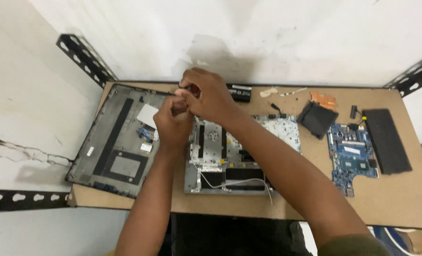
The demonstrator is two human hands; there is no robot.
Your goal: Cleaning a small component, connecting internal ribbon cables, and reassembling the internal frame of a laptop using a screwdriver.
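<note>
My left hand (pixel 173 118) and right hand (pixel 206 95) are pinched together on something small and dark I can't make out, right above the far left corner of the open laptop chassis (pixel 241 156), whose long side runs across the desk (pixel 410 199). One chassis, one dark bottom cover (pixel 118 142) just left, one blue motherboard (pixel 352 156) well off right.

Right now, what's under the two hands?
Under the left hand and right hand lie the grey laptop chassis and the dark bottom cover. The chassis's top-left corner is covered.
</note>
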